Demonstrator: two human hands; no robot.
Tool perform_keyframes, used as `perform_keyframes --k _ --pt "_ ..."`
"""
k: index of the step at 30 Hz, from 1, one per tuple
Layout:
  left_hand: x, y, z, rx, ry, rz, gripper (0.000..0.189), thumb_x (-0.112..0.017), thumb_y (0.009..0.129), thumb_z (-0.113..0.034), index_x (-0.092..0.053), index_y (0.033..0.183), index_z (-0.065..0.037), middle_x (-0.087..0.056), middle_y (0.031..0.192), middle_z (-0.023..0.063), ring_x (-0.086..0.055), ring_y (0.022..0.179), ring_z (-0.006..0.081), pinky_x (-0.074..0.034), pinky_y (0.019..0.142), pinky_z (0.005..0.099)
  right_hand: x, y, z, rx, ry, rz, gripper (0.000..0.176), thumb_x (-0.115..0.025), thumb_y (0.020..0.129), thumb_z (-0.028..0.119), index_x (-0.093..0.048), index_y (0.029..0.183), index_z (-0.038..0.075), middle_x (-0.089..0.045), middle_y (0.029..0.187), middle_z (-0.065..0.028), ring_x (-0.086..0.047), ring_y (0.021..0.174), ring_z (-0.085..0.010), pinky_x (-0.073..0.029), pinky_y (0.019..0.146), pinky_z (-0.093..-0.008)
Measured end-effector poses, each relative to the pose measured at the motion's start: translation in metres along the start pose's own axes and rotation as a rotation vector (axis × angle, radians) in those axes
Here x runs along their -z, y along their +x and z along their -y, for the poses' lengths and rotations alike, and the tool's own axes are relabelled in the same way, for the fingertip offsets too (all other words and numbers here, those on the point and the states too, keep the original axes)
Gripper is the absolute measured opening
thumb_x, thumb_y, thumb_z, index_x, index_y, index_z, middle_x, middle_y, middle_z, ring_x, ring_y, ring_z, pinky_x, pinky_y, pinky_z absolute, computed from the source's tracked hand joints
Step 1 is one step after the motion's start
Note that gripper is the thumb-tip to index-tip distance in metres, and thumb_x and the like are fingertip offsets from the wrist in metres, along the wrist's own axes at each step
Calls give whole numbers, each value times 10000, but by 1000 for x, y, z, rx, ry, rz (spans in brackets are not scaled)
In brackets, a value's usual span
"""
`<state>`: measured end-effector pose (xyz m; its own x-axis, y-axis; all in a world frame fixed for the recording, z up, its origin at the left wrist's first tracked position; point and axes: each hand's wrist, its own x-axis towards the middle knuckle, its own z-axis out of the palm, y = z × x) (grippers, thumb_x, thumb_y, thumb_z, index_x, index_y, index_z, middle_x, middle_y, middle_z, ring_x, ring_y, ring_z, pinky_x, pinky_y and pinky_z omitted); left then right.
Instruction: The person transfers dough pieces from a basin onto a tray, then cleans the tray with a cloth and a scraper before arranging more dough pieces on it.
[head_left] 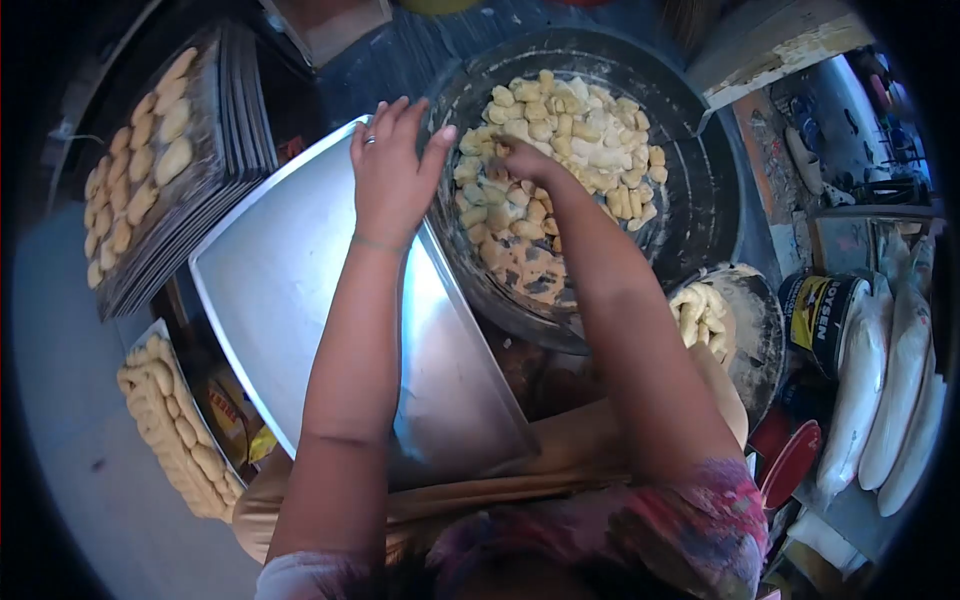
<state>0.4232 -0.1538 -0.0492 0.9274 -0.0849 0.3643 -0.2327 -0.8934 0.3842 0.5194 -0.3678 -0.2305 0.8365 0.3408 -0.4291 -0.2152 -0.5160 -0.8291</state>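
Observation:
My left hand [392,165] rests with fingers spread on the far corner of a bare metal baking tray [280,290], a ring on one finger and a thin band at the wrist. My right hand [522,160] reaches into a large dark round basin [690,190] holding many pale dough pieces [560,130]. Its fingers are curled down among the pieces at the near left of the pile; whether they grip one I cannot tell.
A stack of trays [215,150] at the upper left carries rows of shaped dough [135,160]. Another tray of dough rows [175,425] lies at lower left. A small bowl [750,330] with dough pieces, a tin can [825,315] and white sacks [890,390] sit at right.

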Motion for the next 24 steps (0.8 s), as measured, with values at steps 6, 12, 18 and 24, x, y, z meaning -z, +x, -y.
perform_keyframes --k 6,12,18,24 --pt "5 2 1 -7 -66 71 491 -569 931 -446 -654 1180 -32 -596 1274 175 -492 1273 341 -195 1147 505 -86 53 -24 -8 -766 -374 854 -712 758 464 -366 1492 196 -293 1546 -178 -267 1429 -382 -257 1121 -571" --pt "7 3 1 -35 -76 49 397 -625 900 -373 -676 1112 -41 -665 1126 137 -576 1124 320 -208 1136 500 -53 -38 -43 355 -954 279 631 -710 751 260 -497 1345 240 -409 1428 -124 -400 1330 -317 -349 1068 -500" --pt "8 2 3 -45 -92 33 368 -633 902 -370 -687 1082 -54 -684 1058 130 -601 1078 308 -230 1123 490 -4 -51 -82 -69 -924 -502 609 -653 820 294 -460 1393 222 -486 1376 -165 -441 1279 -303 -360 1005 -492" --pt "0 0 8 -56 -78 -36 345 -650 876 -349 -694 1044 -52 -694 1015 116 -611 1052 283 -246 1115 513 -139 -70 -94 125 -866 -158 756 -538 874 636 -298 1516 316 -25 1581 -303 -92 1462 -479 -89 1115 -695"
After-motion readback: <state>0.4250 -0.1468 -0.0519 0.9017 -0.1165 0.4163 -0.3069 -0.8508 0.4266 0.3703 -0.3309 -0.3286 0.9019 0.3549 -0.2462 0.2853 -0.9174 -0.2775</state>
